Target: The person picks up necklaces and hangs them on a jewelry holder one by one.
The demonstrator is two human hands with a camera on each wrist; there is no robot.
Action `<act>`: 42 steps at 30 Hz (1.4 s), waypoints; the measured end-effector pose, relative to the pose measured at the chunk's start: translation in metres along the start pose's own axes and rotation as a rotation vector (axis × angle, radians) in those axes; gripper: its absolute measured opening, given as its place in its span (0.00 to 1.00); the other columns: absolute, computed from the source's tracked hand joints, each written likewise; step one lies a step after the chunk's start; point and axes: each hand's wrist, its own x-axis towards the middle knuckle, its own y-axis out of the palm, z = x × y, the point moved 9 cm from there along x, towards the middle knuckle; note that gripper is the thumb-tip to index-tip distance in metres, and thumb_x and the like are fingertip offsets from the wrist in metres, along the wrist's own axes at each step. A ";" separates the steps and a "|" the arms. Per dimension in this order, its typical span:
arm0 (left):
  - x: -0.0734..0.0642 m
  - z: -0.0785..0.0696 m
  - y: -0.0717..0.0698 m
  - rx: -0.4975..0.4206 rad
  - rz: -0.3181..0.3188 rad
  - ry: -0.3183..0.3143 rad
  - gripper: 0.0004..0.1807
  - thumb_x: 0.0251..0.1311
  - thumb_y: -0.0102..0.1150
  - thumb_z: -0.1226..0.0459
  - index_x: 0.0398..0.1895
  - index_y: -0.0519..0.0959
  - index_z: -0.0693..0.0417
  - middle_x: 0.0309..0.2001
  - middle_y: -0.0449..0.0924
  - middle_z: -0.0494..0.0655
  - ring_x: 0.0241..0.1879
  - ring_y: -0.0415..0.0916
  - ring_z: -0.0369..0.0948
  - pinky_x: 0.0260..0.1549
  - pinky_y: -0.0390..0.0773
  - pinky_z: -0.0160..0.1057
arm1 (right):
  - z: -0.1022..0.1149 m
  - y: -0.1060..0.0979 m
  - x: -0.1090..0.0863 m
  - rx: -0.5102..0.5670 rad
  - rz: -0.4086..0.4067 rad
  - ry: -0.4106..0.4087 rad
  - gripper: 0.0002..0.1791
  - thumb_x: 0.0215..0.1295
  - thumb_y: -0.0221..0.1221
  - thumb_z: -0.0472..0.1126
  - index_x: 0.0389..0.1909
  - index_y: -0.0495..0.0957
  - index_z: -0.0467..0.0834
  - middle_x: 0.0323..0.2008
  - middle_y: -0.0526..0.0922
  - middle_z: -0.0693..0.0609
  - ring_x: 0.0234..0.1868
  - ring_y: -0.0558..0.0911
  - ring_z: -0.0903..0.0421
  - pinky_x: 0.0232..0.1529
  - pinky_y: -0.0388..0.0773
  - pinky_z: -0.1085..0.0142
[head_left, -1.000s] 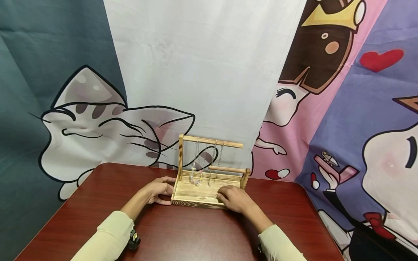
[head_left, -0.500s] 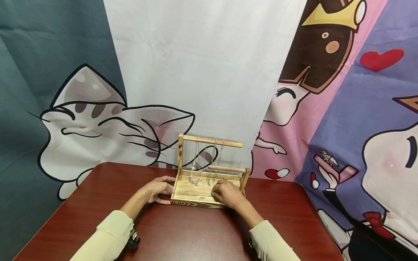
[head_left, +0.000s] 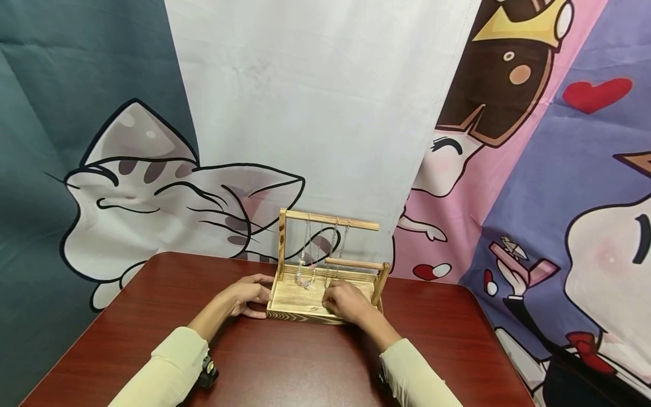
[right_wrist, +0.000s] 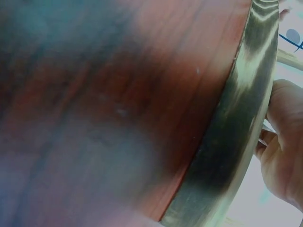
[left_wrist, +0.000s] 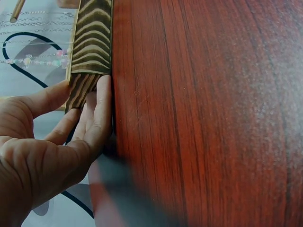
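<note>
A pale wooden jewelry stand [head_left: 330, 219] with a shallow tray base [head_left: 285, 303] stands on the table in the head view. My left hand [head_left: 249, 297] grips the tray's left end, thumb at the rim and fingers along the side and lower edge, as the left wrist view shows. My right hand [head_left: 347, 302] is over the tray's right half with its fingers curled down. Close by its fingertips lies a fine chain [head_left: 316, 308]; I cannot tell whether they pinch it. From the upper bar hang a pastel beaded necklace [head_left: 305, 281] and several silver chains [head_left: 334, 240].
A shorter lower bar [head_left: 356, 263] runs along the stand's right side. The dark red table [head_left: 285, 362] extends around it. Behind hangs a cloth backdrop [head_left: 305, 102] with cartoon figures, close to the table's back edge.
My right hand has slid left across the tray, its fingers more curled, coming nearer the fine chain. The left hand stays at the tray's end, and the stand keeps its place.
</note>
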 end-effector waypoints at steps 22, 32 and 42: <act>0.000 0.001 0.001 0.002 0.002 -0.008 0.40 0.66 0.57 0.76 0.83 0.64 0.62 0.63 0.82 0.66 0.51 0.86 0.49 0.44 0.95 0.54 | -0.027 0.017 0.004 0.372 0.122 0.078 0.10 0.84 0.54 0.40 0.38 0.79 0.43 0.36 0.81 0.52 0.40 0.80 0.57 0.48 0.84 0.56; 0.000 -0.001 0.002 0.014 0.000 0.007 0.39 0.67 0.57 0.76 0.83 0.64 0.63 0.64 0.83 0.67 0.53 0.87 0.51 0.44 0.95 0.55 | -0.041 0.017 -0.004 0.808 0.072 0.296 0.09 0.86 0.54 0.37 0.46 0.78 0.35 0.39 0.86 0.39 0.35 0.83 0.54 0.38 0.85 0.66; -0.001 -0.001 0.002 0.010 0.010 0.003 0.39 0.68 0.57 0.76 0.83 0.63 0.63 0.64 0.83 0.67 0.51 0.87 0.49 0.44 0.95 0.54 | -0.046 0.010 -0.006 0.699 -0.020 0.345 0.14 0.69 0.58 0.28 0.53 0.81 0.32 0.29 0.72 0.56 0.28 0.73 0.65 0.32 0.72 0.73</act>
